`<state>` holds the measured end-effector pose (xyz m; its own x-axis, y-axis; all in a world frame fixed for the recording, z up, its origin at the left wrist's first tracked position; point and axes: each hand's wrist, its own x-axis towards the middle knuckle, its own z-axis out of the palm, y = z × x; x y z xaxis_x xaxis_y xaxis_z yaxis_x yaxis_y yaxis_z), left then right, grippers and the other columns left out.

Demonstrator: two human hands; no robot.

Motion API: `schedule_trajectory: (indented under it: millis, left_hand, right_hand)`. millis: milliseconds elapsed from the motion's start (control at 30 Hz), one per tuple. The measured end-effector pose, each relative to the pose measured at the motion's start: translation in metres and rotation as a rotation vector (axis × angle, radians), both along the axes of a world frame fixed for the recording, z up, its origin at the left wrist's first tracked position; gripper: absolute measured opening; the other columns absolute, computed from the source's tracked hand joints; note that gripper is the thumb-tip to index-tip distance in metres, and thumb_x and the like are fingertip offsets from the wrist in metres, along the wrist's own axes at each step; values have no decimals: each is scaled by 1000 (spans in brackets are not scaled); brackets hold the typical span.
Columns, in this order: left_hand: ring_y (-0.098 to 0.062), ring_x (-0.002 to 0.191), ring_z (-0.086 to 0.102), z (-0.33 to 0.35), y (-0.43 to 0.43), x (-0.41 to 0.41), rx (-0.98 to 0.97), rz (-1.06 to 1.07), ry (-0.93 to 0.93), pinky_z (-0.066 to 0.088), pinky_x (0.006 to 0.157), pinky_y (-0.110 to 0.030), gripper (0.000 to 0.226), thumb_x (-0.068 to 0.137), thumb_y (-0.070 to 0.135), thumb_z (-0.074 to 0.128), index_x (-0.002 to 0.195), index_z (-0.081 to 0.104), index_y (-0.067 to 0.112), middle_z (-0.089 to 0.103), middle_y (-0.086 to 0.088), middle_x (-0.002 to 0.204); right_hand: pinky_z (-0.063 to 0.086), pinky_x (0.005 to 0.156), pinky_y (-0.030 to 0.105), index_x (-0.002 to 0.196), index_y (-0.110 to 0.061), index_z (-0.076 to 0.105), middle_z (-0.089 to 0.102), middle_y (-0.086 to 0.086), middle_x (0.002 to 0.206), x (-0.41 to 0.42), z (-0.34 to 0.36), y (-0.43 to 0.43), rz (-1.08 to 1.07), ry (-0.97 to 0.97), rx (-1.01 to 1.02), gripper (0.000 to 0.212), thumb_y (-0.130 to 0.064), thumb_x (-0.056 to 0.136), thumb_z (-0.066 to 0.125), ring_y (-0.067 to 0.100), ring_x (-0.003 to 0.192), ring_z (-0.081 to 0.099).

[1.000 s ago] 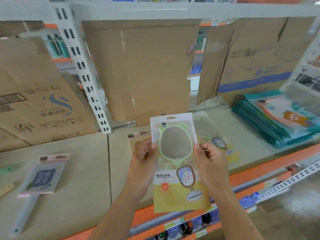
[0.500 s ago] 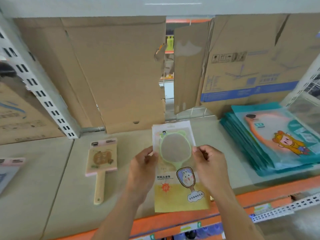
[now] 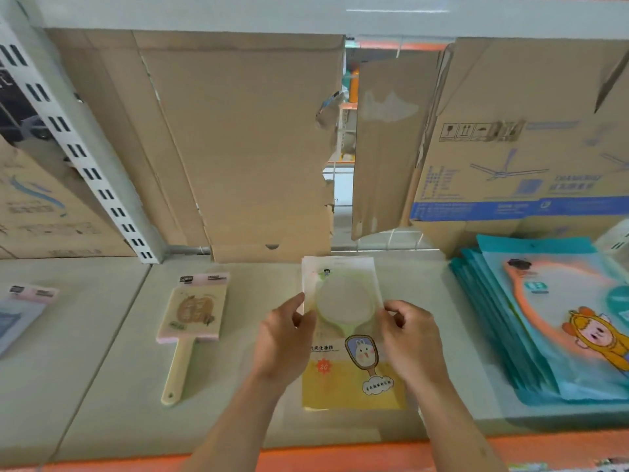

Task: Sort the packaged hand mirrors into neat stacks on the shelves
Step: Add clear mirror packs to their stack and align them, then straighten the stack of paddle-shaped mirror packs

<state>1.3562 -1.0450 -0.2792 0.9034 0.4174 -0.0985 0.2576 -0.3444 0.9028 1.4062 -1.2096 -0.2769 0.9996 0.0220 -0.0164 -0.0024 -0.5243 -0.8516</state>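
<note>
A green-rimmed hand mirror in a clear and yellow package (image 3: 343,301) lies low over the middle of the grey shelf (image 3: 258,413). My left hand (image 3: 284,338) pinches its left edge and my right hand (image 3: 410,338) pinches its right edge. Whether the pack rests on the shelf or on another pack beneath it is unclear. To the left lies a cream wooden-handled mirror with a pink header (image 3: 190,321). At the right sits a stack of teal packaged mirrors (image 3: 558,321) with a cartoon figure on top.
Another pack with a pink header (image 3: 20,315) lies at the far left. Cardboard boxes (image 3: 245,137) line the back of the shelf, with a gap between them. A white slotted upright (image 3: 85,158) stands at the left. The orange shelf lip (image 3: 340,458) runs along the front.
Both hands have carried the green mirror pack forward and down from in front of the shelf lip onto the middle of the shelf. The view has shifted closer and to the right.
</note>
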Motion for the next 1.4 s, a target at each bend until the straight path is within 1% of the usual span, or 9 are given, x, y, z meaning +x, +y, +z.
schedule_trajectory:
  millis: [200,367,467,567,700,1033,1167,1233,1400]
  left_hand:
    - [-6,42,31,-11,-3,2,24,46,20,26,40,-16,41,96,21,47,135,50,31,32,11,47]
    - [-10,49,30,-17,-2,1,88,3,6,27,50,-26,26,96,21,44,80,55,39,33,10,52]
    - [-13,50,32,-19,0,0,109,-21,26,29,51,-28,21,92,30,41,77,54,20,37,9,53]
    - [-13,53,35,-20,1,0,122,-44,12,30,51,-28,26,90,35,42,76,52,16,42,4,58]
    - [-13,53,38,-19,1,1,170,-63,4,29,48,-27,28,88,33,38,71,47,14,45,1,60]
    - [-14,54,40,-17,5,0,91,-54,61,32,52,-28,33,90,36,33,72,46,10,47,2,57]
    - [-17,61,41,-8,10,-8,153,-11,44,30,56,-29,33,97,26,34,67,46,18,48,3,67]
    - [-17,74,53,4,15,-16,255,13,-24,37,60,-30,31,100,20,35,94,65,15,62,-2,89]
    - [-22,92,59,18,43,-36,480,63,-175,46,75,-29,36,99,20,38,131,55,15,62,-6,102]
  right_hand:
    - [41,49,11,93,-21,70,64,-6,64,3,-8,-3,27,-22,-21,19,-27,94,52,3,63,57]
    - [44,57,7,107,-14,69,62,-18,72,0,-8,-3,67,-48,-25,25,-26,97,49,-1,68,60]
    - [41,62,2,119,-15,65,60,-23,83,0,-7,-1,65,-35,-4,29,-25,98,48,-4,80,61]
    - [38,86,11,129,-16,58,64,-7,119,0,-9,-1,57,-25,5,35,-27,98,46,4,108,56]
    - [37,93,15,130,-17,57,60,-4,129,2,-12,-2,63,0,11,36,-28,98,45,7,116,53]
    - [42,95,19,134,-16,53,61,0,127,0,-11,-3,63,-73,-116,39,-30,97,47,12,116,56]
    - [47,71,29,132,-16,53,62,6,106,-6,2,1,11,-251,-418,39,-23,93,53,22,89,62]
    - [47,63,32,123,-13,60,63,8,100,-9,13,11,1,-331,-430,34,-16,89,58,26,79,63]
    - [53,69,38,120,-14,62,63,5,95,-19,30,52,103,-413,-320,32,-13,88,59,27,84,62]
